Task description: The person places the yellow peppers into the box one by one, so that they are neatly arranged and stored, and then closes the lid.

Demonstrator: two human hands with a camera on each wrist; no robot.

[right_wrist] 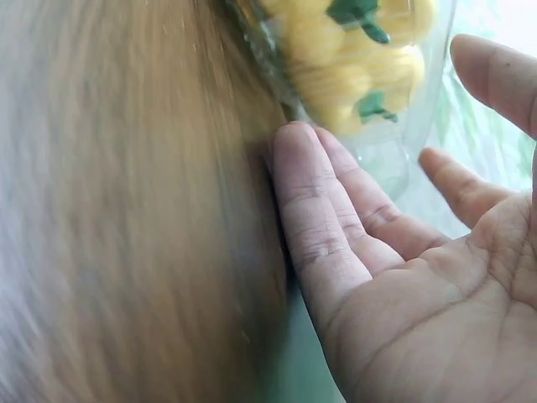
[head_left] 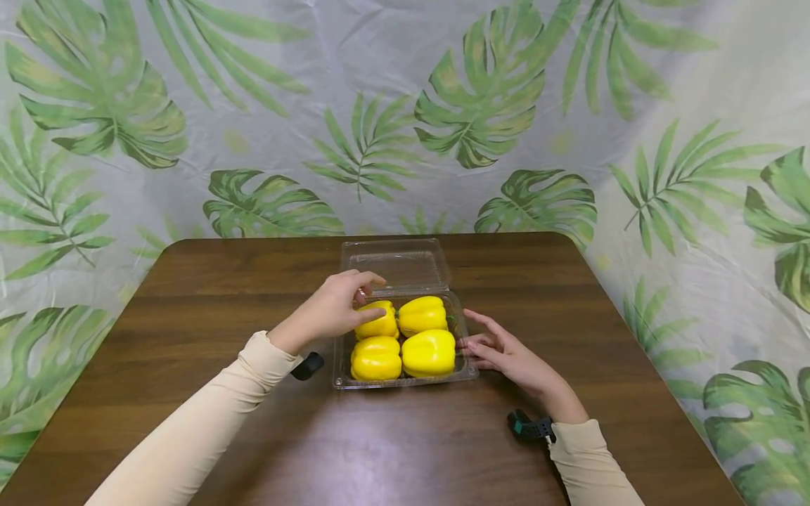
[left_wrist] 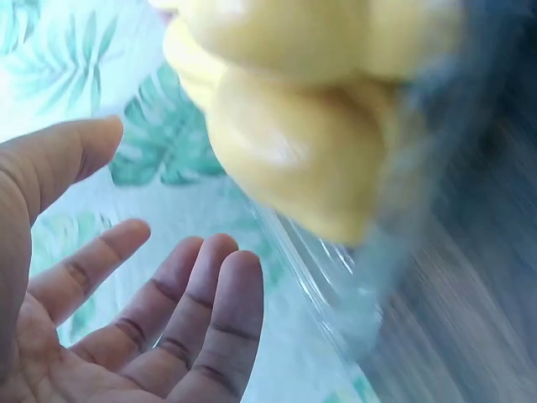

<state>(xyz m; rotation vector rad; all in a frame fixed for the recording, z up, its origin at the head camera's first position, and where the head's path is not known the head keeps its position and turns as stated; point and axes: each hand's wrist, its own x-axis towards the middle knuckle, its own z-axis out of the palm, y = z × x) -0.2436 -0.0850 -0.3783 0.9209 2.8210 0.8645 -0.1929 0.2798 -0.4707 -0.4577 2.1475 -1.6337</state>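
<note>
A clear plastic clamshell container (head_left: 406,384) stands on the table with its lid (head_left: 405,263) folded back. Inside lie yellow bell peppers (head_left: 429,353) in two rows, their green stems (right_wrist: 375,107) showing in the right wrist view. My left hand (head_left: 334,302) hovers over the container's left side, thumb overlapping the far left bell pepper (head_left: 378,322) in the head view. In the left wrist view its fingers (left_wrist: 235,315) are loosely bent with nothing between them. My right hand (head_left: 512,358) is at the container's right wall, fingers (right_wrist: 304,180) extended and fingertips right at its side.
The brown wooden table (head_left: 253,436) extends around the container on all sides. Behind it hangs a pale cloth (head_left: 392,70) printed with green leaves. A dark band (head_left: 530,426) is on the right wrist, and a black device (head_left: 308,366) on the left.
</note>
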